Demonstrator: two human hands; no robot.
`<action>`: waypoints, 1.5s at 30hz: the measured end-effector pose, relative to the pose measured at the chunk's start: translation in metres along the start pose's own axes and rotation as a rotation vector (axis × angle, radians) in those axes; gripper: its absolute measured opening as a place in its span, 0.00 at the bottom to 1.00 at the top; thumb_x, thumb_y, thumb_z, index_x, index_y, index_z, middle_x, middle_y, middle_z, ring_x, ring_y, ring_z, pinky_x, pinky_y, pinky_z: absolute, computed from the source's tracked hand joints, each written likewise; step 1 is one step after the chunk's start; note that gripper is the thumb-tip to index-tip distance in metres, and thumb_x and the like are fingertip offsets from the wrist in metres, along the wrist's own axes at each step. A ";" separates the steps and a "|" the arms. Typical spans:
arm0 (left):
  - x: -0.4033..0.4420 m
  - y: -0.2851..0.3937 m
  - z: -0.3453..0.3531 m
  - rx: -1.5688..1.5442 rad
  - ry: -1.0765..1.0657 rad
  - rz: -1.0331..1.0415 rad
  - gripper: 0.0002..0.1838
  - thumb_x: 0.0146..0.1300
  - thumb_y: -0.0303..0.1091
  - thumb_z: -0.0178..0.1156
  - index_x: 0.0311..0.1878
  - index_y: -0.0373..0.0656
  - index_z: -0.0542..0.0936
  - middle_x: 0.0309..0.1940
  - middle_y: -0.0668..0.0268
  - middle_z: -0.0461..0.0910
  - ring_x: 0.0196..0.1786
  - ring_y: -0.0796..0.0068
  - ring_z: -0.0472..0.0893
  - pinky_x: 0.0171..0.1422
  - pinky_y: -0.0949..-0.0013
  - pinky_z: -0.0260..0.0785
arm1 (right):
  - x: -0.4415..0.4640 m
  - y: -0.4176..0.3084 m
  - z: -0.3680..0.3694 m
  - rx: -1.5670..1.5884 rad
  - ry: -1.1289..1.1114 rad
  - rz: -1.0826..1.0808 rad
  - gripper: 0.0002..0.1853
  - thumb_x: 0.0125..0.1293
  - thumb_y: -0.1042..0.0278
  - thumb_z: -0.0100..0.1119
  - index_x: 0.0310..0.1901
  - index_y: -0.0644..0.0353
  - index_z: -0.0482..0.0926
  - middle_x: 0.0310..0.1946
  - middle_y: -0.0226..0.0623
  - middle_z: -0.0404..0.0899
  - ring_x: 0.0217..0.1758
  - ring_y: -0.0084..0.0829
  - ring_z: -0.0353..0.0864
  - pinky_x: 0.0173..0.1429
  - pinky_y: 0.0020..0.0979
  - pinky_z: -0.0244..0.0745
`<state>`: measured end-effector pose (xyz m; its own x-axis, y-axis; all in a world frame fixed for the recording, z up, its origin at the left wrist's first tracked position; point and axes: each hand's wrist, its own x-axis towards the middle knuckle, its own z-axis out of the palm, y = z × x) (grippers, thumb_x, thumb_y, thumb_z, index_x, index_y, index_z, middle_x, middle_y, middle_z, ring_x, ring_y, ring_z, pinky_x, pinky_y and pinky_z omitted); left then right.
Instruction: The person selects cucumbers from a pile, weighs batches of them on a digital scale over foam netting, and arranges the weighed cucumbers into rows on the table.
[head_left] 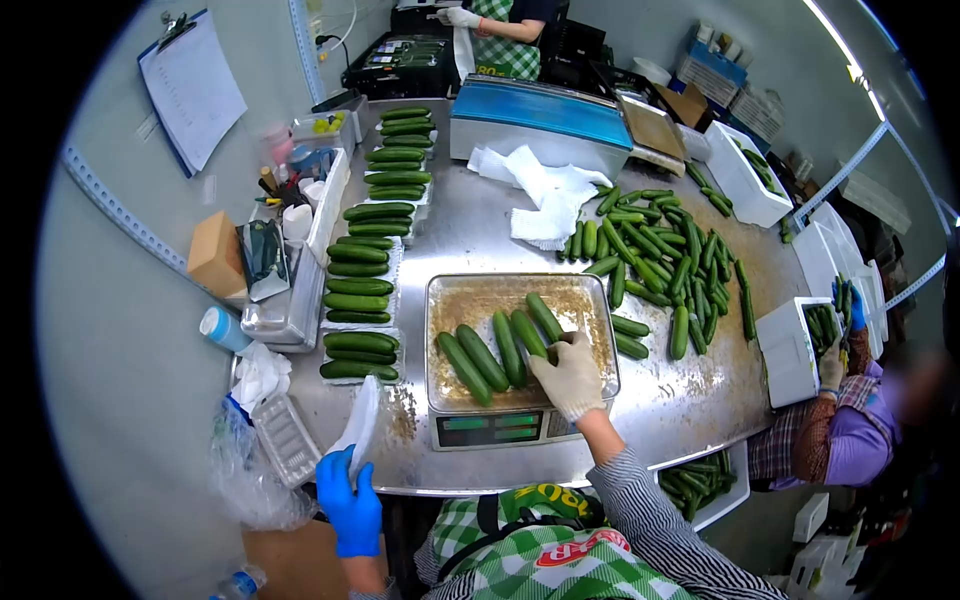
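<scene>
My left hand [349, 503], in a blue glove, pinches the lower end of a white foam tray [357, 422] beside the table's front edge. In front of me stands a scale [520, 402] with a worn metal pan, and several cucumbers [482, 356] lie side by side on it. My right hand [571, 377], in a pale cloth glove, reaches over the pan's right side. Its fingers curl round the near end of one cucumber [527, 333]; the fingertips are partly hidden. Left of the scale runs a column of white trays loaded with cucumbers [358, 286].
Loose cucumbers [680, 250] are heaped right of the scale, near a white cloth [540, 195]. A blue-topped wrapping machine [540, 118] stands behind. At right a co-worker [840, 420] handles cucumbers in a white box [785, 350]; another person [505, 35] stands at the back.
</scene>
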<state>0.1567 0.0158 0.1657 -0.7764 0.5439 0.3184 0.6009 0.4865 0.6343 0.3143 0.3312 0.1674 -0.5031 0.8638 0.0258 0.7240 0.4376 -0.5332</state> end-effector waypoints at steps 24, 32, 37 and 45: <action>-0.006 -0.016 -0.004 -0.008 -0.042 -0.061 0.19 0.53 0.23 0.66 0.51 0.33 0.79 0.47 0.51 0.76 0.51 0.48 0.75 0.58 0.53 0.68 | -0.031 -0.039 0.018 -0.179 -0.071 -0.190 0.16 0.62 0.58 0.65 0.38 0.66 0.79 0.45 0.49 0.77 0.42 0.47 0.84 0.46 0.44 0.81; -0.008 -0.006 -0.004 0.028 -0.074 -0.061 0.18 0.54 0.21 0.66 0.50 0.33 0.78 0.47 0.52 0.76 0.51 0.50 0.75 0.58 0.56 0.67 | -0.019 -0.033 0.016 0.029 -0.127 -0.140 0.22 0.63 0.51 0.64 0.45 0.66 0.78 0.45 0.50 0.78 0.43 0.49 0.84 0.47 0.44 0.79; -0.013 -0.005 0.000 0.075 -0.040 -0.083 0.18 0.55 0.22 0.66 0.50 0.33 0.78 0.47 0.52 0.76 0.52 0.50 0.75 0.59 0.56 0.67 | -0.020 -0.026 0.023 -0.005 -0.015 -0.220 0.22 0.62 0.57 0.65 0.52 0.63 0.76 0.46 0.50 0.79 0.41 0.48 0.84 0.42 0.43 0.80; -0.002 0.017 0.014 0.086 -0.076 -0.051 0.18 0.55 0.21 0.66 0.50 0.33 0.78 0.46 0.51 0.76 0.50 0.50 0.76 0.58 0.57 0.68 | -0.027 -0.065 0.047 -0.195 -0.225 -0.420 0.23 0.61 0.52 0.67 0.49 0.59 0.73 0.37 0.43 0.79 0.32 0.39 0.85 0.31 0.38 0.81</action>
<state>0.1710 0.0320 0.1660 -0.7920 0.5652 0.2309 0.5773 0.5702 0.5845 0.2588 0.2675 0.1611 -0.8433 0.5374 0.0097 0.5010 0.7925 -0.3477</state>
